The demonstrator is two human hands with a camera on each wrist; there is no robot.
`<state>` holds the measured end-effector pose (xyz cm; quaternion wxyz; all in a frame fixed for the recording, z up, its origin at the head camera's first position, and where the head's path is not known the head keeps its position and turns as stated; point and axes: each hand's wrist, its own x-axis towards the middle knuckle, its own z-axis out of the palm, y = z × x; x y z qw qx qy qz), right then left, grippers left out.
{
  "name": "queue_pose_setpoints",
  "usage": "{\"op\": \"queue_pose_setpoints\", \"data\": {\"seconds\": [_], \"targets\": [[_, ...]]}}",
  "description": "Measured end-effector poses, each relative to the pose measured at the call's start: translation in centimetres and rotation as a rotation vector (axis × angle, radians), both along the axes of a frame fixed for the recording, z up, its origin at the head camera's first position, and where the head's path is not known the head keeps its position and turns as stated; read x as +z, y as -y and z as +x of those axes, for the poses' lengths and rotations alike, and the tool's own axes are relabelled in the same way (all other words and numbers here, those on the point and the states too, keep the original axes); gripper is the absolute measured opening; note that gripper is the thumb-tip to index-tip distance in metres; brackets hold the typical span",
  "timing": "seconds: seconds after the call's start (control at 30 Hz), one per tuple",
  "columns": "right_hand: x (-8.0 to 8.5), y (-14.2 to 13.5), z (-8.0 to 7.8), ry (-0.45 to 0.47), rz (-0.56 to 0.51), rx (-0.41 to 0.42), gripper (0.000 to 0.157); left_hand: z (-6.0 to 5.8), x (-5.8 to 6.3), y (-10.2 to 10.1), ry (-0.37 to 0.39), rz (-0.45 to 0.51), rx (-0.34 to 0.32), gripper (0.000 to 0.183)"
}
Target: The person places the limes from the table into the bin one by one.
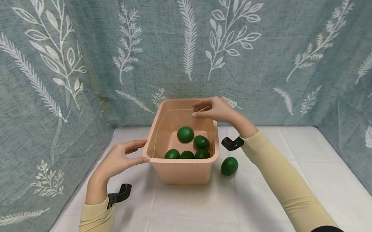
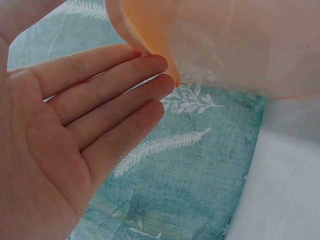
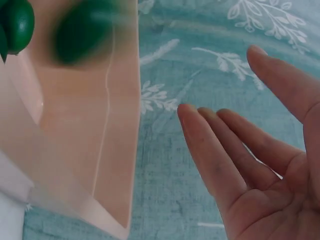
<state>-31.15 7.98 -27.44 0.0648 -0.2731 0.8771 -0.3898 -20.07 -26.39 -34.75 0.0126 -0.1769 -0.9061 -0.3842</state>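
A peach-coloured plastic bin (image 1: 183, 173) stands on the white table with several dark green egg-shaped objects inside. One of these, a green egg-shaped object (image 1: 185, 134), is near the middle of the bin; in the right wrist view a green egg-shaped object (image 3: 82, 32) is blurred. My left hand (image 1: 119, 159) touches the rim at the bin's near-left corner, its fingers straight in the left wrist view. Over the far-right rim hovers my right hand (image 1: 216, 110), fingers and thumb apart, holding nothing. Another green egg-shaped object (image 1: 229, 166) lies outside, right of the bin.
A white cloth (image 1: 268, 203) covers the table. Blue-green curtains (image 1: 156, 54) with white leaf prints hang behind and along both sides, close to the bin's far end. Black wrist cameras (image 1: 120, 193) sit on both forearms.
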Motion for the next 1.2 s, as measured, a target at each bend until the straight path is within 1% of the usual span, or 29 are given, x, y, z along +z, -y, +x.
{"op": "queue_pose_setpoints", "data": {"seconds": [0.1, 0.3, 0.57, 0.73, 1.0, 1.2], "targets": [[-0.2, -0.3, -0.1, -0.008, -0.019, -0.022, 0.05, -0.1, 0.0, -0.1, -0.007, -0.007, -0.004, 0.065], [-0.8, -2.0, -0.1, -0.005, -0.012, -0.046, 0.053, -0.2, 0.1, -0.3, -0.011, -0.005, -0.008, 0.065], [-2.5, -4.8, 0.5, 0.032, -0.007, -0.083, 0.054, 0.0, 0.2, -0.3, 0.002, -0.003, -0.001, 0.066], [-4.3, -6.5, 0.8, 0.062, 0.003, -0.123, 0.058, 0.0, 0.1, -0.1, -0.004, -0.007, -0.002, 0.065], [-7.9, -8.7, 1.1, 0.086, -0.01, -0.145, 0.059, -0.1, -0.1, -0.1, -0.009, -0.007, -0.002, 0.064], [-10.7, -10.0, 1.4, 0.109, -0.013, -0.177, 0.061, -0.1, -0.2, -0.2, -0.021, -0.007, -0.001, 0.063]]}}
